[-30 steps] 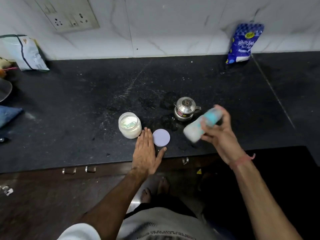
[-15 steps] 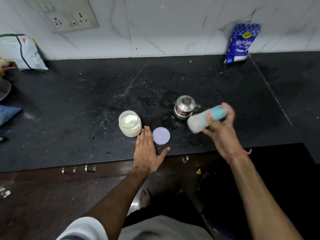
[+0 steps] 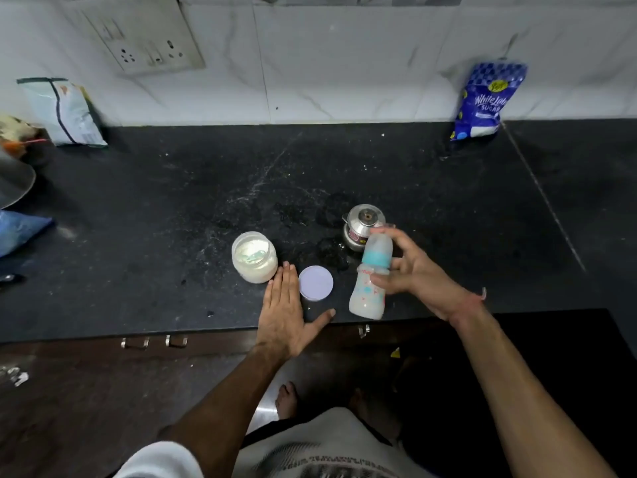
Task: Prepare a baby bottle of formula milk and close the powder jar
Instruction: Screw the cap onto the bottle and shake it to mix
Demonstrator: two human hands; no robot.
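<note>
Powder jar: the powder jar (image 3: 254, 257) stood open on the black counter (image 3: 172, 208), pale powder showing in its mouth; it sat in the same spot as a second earlier.
Left hand: the left hand (image 3: 284, 310) lay flat, palm down, at the counter's front edge, fingers straight and close together, thumb spread wide toward the right, holding nothing. Its fingertips lay just beside the jar's base; whether they touched it could not be told. It had not shifted over the last second.
Lid: the lilac lid (image 3: 315, 283) lay flat on the counter between the left hand and the bottle, off the jar as before.
Baby bottle: the baby bottle (image 3: 370, 281) was nearly upright, cap up and leaning slightly right, its base low over the counter's front edge; contact with the surface could not be judged. A second earlier it lay almost sideways in the air, blurred.
Right hand: the right hand (image 3: 410, 270) wrapped its fingers around the bottle's upper body and teal collar.
Steel pot: a small steel pot (image 3: 363, 227) stood just behind the bottle.
Meaning: the shaking looked finished and the milky bottle was probably being set down; closing the jar remained.
</note>
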